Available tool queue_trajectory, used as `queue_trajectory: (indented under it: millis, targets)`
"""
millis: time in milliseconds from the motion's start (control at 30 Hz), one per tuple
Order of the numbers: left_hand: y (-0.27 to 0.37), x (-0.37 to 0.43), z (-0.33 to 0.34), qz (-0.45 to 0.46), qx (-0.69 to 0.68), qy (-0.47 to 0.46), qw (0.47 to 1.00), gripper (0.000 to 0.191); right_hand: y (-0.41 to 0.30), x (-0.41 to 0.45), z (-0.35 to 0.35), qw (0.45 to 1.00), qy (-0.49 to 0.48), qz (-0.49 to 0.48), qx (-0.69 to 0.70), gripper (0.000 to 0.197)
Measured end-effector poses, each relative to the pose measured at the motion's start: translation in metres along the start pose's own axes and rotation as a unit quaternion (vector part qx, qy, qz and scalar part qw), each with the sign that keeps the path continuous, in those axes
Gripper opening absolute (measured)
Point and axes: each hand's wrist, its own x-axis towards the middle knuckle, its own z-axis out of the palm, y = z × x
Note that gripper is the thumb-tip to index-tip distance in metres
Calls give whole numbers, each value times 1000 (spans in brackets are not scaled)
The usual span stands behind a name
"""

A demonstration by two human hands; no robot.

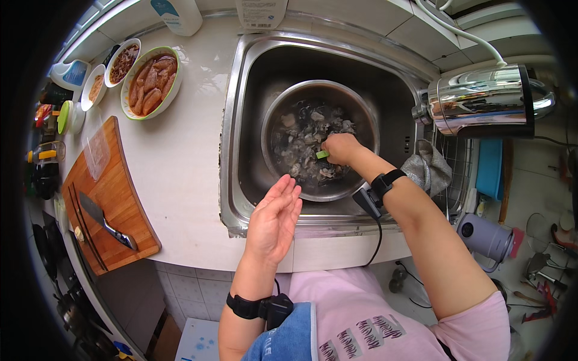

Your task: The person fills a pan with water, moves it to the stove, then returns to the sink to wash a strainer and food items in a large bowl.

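Note:
A round stainless-steel basin (270, 155) stands in the metal sink, holding murky water and many greyish, shellfish-like food pieces (311, 131). My right hand (342, 148) reaches into the basin with its fingers curled around a tool with a green handle (322, 155). The working end of that tool is hidden by the hand and the water. Over the basin's near rim, my left hand (275, 221) is held palm up with its fingers stretched out and nothing in it.
Around the basin is the sink (393, 113). A chrome kettle-like appliance (478, 101) and a grey cloth (429, 164) are at its right. On the left counter are a bowl of marinated meat (153, 85), smaller food bowls, and a wooden cutting board (122, 203) bearing a knife (106, 221) and chopsticks.

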Motion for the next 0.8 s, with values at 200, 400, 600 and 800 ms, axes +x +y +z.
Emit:
queue_trajectory:
  millis: [200, 400, 600, 800]
  targets:
    - [2, -2, -6, 9, -9, -5, 1000, 47, 42, -33, -23, 953, 1, 22, 301, 25]
    - [2, -4, -4, 3, -15, 0, 1000, 47, 50, -47, -27, 756, -69, 117, 640, 15]
    - [1, -3, -6, 4, -11, -1, 1000, 47, 42, -53, -28, 691, -46, 126, 710, 16]
    - [-1, -2, -4, 2, -11, -6, 1000, 46, 35, -32, -23, 690, -73, 86, 715, 17]
